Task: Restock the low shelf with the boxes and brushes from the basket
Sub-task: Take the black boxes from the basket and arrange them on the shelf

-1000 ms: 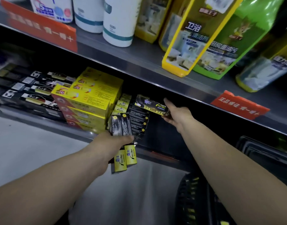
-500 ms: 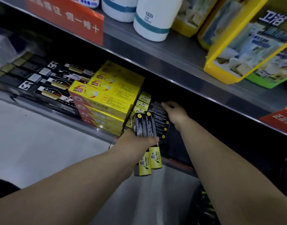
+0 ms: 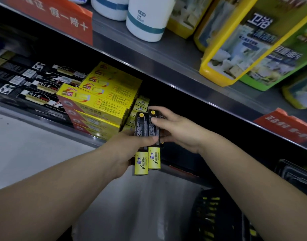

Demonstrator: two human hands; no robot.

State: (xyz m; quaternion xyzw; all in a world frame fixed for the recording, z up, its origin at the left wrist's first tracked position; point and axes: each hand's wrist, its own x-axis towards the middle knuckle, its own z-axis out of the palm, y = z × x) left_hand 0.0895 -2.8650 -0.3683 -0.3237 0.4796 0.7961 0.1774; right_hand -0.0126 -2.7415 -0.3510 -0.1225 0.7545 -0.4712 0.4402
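- The left hand [image 3: 126, 150] is closed around two slim black-and-yellow boxes [image 3: 147, 136], held side by side and upright, thumb pressed across their black fronts; their yellow ends stick out below the grip.
- The right hand [image 3: 177, 129] now grips the same pair from the other side, thumb on the front of the right-hand box near its top, fingers curled behind. Half a second ago this hand was reaching deeper into the low shelf [image 3: 90, 138], beyond the held boxes; it has come back to them.
- A second ago that right hand held a separate black-and-yellow box flat, out past the grip; that box is no longer in it.
- Just behind the grip, a row of matching small boxes [image 3: 141, 105] stands on the low shelf.
- To the left of the grip, touching that row, sits the stack of larger yellow boxes [image 3: 97, 105], unchanged.
- Further left lie black packaged brushes [image 3: 38, 87].
- Below and right of the grip, the dark basket [image 3: 217, 214] shows at the frame edge.
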